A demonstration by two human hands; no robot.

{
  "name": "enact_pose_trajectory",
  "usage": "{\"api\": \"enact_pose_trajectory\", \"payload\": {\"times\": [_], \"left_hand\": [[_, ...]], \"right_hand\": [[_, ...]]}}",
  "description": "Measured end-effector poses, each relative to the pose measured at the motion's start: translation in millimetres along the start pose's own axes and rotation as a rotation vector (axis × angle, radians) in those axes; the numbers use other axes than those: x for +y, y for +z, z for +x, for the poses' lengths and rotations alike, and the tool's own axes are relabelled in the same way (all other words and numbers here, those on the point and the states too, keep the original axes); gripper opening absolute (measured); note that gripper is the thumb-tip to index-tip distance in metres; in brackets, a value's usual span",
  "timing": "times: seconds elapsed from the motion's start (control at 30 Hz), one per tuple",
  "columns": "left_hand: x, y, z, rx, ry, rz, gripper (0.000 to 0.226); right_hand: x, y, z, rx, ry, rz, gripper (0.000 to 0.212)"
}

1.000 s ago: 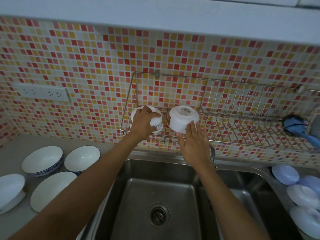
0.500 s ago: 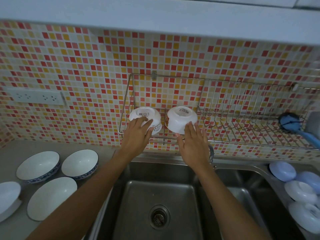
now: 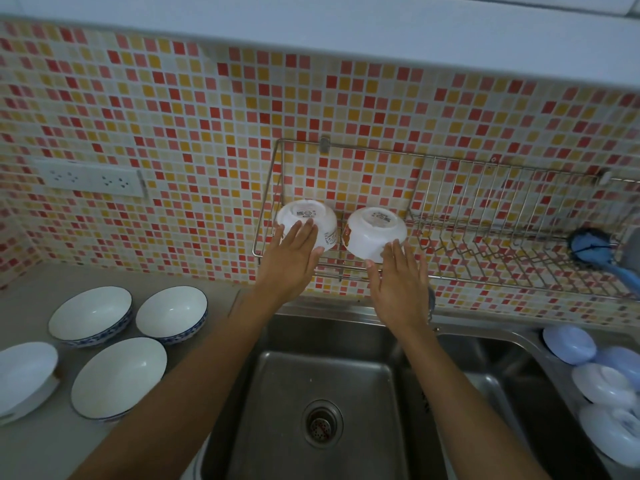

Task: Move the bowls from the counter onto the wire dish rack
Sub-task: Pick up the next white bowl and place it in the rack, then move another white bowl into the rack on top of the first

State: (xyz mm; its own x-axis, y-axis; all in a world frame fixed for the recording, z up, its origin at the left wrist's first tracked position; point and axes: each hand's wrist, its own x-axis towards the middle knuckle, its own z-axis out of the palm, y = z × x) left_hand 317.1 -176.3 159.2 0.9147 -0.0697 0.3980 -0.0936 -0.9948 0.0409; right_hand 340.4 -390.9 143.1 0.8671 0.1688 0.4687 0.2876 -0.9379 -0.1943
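Two small white bowls sit upside down at the left end of the wall-mounted wire dish rack [image 3: 460,233]: a left bowl [image 3: 322,216] and a right bowl [image 3: 372,233]. My left hand [image 3: 291,261] lies flat with fingers spread, fingertips resting on the left bowl's side. My right hand [image 3: 398,282] is open just below the right bowl, fingertips at its rim. On the counter at the left stand three blue-rimmed white bowls [image 3: 91,315] [image 3: 172,313] [image 3: 119,375], upright.
A steel sink [image 3: 322,410] lies directly under my arms. White dishes [image 3: 24,375] sit at the far left counter edge. Pale blue and white lids [image 3: 602,382] lie at the right. A blue brush [image 3: 592,245] rests on the rack's right end. A wall socket [image 3: 90,178] is upper left.
My left hand has let go of the left bowl and flattened against it. The right hand stays open below the right bowl. The view has shifted slightly to the left.
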Motion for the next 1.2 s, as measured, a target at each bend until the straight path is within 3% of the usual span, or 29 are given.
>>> {"api": "enact_pose_trajectory", "payload": {"times": [0.17, 0.3, 0.43, 0.6, 0.73, 0.9, 1.07, 1.2], "left_hand": [[-2.6, 9.2, -38.0, 0.093, -0.013, -0.082, 0.059], [-22.0, 15.2, -87.7, 0.078, -0.047, -0.138, 0.056], [-71.4, 10.8, -147.1, -0.040, -0.147, -0.133, 0.062], [-179.1, -6.5, -216.7, -0.087, -0.398, -0.077, 0.066], [-263.1, -20.7, -269.5, -0.044, -0.657, -0.117, 0.073], [-339.3, -9.5, -330.1, -0.002, -0.951, -0.207, 0.057], [-377.2, 18.4, -366.8, -0.048, -1.192, -0.504, 0.064], [-377.4, 23.4, -376.5, 0.008, -1.254, -0.705, 0.064]], "right_hand": [[-25.3, 18.3, -43.4, 0.144, 0.016, 0.197, 0.051], [-60.7, 40.0, -73.4, 0.102, -0.036, 0.361, 0.054], [-121.0, 65.6, -92.7, -0.033, -0.169, 0.382, 0.059], [-233.6, 94.9, -110.4, -0.327, -0.292, 0.522, 0.065], [-330.2, 118.0, -126.0, -0.501, -0.364, 0.610, 0.061], [-425.3, 143.0, -144.1, -0.677, -0.450, 0.717, 0.056], [-488.0, 172.3, -159.8, -0.823, -0.270, 0.653, 0.060], [-511.4, 190.8, -170.0, -0.953, -0.104, 0.587, 0.064]]}}
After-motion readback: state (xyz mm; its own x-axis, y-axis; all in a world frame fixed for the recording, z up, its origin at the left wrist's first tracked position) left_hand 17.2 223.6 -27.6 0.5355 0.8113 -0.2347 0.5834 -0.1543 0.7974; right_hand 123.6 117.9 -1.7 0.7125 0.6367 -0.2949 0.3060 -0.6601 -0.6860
